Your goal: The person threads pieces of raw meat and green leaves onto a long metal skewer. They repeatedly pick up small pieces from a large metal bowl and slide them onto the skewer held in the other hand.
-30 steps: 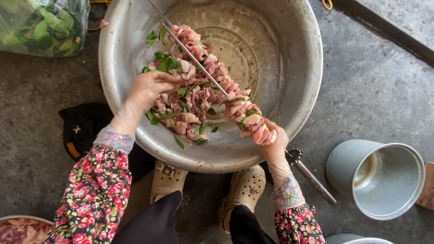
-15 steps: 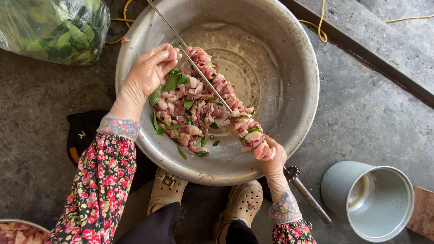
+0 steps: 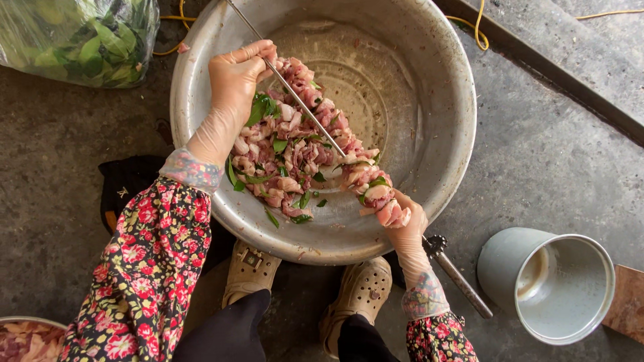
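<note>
While the left hand (image 3: 235,84) in a thin clear glove is pinching the long thin metal skewer (image 3: 295,100) with its fingers together, the right hand (image 3: 406,224) is gripping the skewer's lower end, which is hiding under pink meat pieces with green leaves (image 3: 288,154). Meat is piling in the big round silver metal bowl (image 3: 416,87), and the skewer's top is running out of view. Two beige rubber clogs (image 3: 362,291) are peeking out below the bowl, partly covered.

Under my hands was rough grey concrete floor (image 3: 550,154). The big metal basin (image 3: 443,87) sat on it, a bag of greens (image 3: 80,37) beyond my left hand, a grey bucket (image 3: 547,285) tipped right of my right wrist.
</note>
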Available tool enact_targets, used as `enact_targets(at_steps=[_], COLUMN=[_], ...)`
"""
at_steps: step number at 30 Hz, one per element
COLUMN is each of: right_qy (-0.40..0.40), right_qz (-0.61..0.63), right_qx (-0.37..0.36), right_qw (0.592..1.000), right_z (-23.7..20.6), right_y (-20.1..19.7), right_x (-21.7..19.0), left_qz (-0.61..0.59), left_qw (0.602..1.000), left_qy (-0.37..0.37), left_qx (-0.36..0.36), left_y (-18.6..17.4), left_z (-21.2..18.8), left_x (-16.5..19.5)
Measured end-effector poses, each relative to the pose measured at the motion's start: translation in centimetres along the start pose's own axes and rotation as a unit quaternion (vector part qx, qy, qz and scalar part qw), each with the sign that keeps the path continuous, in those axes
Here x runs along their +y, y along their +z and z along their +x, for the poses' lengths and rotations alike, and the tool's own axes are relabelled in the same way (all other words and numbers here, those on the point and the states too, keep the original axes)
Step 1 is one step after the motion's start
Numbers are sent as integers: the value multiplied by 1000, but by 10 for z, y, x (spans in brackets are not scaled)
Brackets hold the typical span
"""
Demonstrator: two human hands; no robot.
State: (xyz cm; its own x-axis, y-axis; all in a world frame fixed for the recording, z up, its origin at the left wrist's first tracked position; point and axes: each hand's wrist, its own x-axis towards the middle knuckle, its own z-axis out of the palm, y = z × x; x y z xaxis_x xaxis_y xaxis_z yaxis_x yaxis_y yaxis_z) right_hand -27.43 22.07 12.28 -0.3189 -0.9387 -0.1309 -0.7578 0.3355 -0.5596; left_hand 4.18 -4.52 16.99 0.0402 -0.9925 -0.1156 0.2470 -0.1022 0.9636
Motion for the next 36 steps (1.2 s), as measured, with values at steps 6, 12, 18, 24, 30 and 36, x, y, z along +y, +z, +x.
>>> enact_targets(at_steps=[6, 12, 18, 24, 30, 36], right_qy=[-26, -30, -39, -44, -3, -22], right_qz=[9, -5, -13, -11, -10, 27], right_qx=[11, 8, 21, 14, 23, 13], right_qw=[1000, 1000, 999, 999, 1000, 999], right_z=[1, -2, -1, -2, 6, 4], right_y=[-5, -5, -3, -5, 0, 3], right_x=[-5, -1, 4, 5, 10, 25], left_qz=[5, -25, -74, -66, 169, 632], left_qw=[999, 997, 995, 996, 970, 739], left_qy=[-16, -15, 3, 23, 8, 165], left_qx=[41, 78, 67, 60, -175, -166], left_y=[-1, 4, 7, 37, 84, -58], left_z=[-24, -39, -38, -73, -146, -62], left_x=[0, 4, -5, 26, 0, -91])
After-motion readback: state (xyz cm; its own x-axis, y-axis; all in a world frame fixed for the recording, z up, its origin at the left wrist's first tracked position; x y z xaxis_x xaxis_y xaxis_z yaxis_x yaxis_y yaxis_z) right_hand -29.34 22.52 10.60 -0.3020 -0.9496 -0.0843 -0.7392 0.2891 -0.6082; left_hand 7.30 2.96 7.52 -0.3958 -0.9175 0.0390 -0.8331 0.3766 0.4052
